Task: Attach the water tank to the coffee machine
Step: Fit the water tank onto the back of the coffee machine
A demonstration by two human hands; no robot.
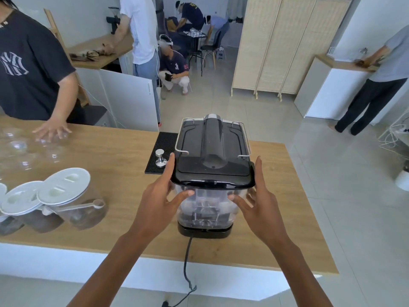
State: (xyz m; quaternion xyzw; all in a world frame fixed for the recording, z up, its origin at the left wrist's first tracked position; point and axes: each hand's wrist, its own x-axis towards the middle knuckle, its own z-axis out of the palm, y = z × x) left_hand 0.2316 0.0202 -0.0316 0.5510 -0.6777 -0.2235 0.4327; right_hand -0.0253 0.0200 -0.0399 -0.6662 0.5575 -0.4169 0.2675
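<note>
The black coffee machine [212, 142] stands on the wooden counter [110, 158], its back facing me. The clear water tank [208, 207] with a black lid sits upright against the machine's back, over a black base. My left hand [161, 196] rests on the tank's left side, thumb against the clear wall and fingers up along the lid's edge. My right hand [259, 200] mirrors it on the right side. Both hands have spread fingers touching the tank. A black power cord [187, 262] hangs from the base over the counter's near edge.
A metal tamper [161, 158] stands on a black rubber mat [161, 151] left of the machine. Clear jars with white lids [55, 196] lie at the near left. Another person's hand [52, 130] rests on clear cups at the far left. Several people stand beyond the counter.
</note>
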